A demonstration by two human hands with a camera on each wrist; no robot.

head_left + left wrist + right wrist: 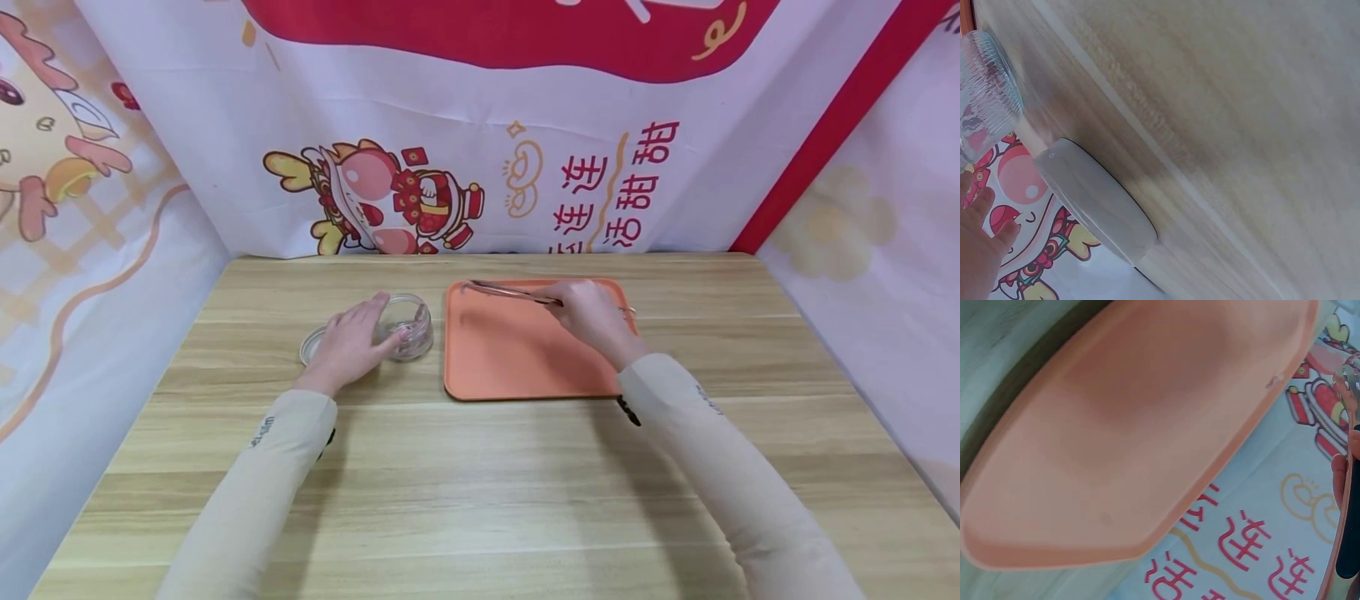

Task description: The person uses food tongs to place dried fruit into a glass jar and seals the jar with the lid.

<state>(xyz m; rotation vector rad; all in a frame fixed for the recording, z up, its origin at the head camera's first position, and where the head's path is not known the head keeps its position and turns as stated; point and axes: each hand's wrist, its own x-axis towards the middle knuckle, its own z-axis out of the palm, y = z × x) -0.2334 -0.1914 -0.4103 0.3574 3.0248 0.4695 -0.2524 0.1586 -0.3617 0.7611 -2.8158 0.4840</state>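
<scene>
A clear ribbed glass jar (411,346) stands left of the tray. My left hand (351,346) holds it, thumb at the near side and fingers by the rim; in the left wrist view the fingertips are close to the jar (988,94). What lies inside shows only as blurred clear and pinkish shapes. A round pale lid (310,343) lies left of the jar, partly behind the hand. Above the orange tray (517,367), my right hand (592,317) grips metal tongs (510,291) with black grips. Their tips point left, over the tray's far left corner.
In the right wrist view, a small pinkish thing (1275,380) sits by the tray's far edge; its kind is too small to tell. The wooden table (450,483) meets a printed cloth (495,150) at the back, with more cloth on both sides.
</scene>
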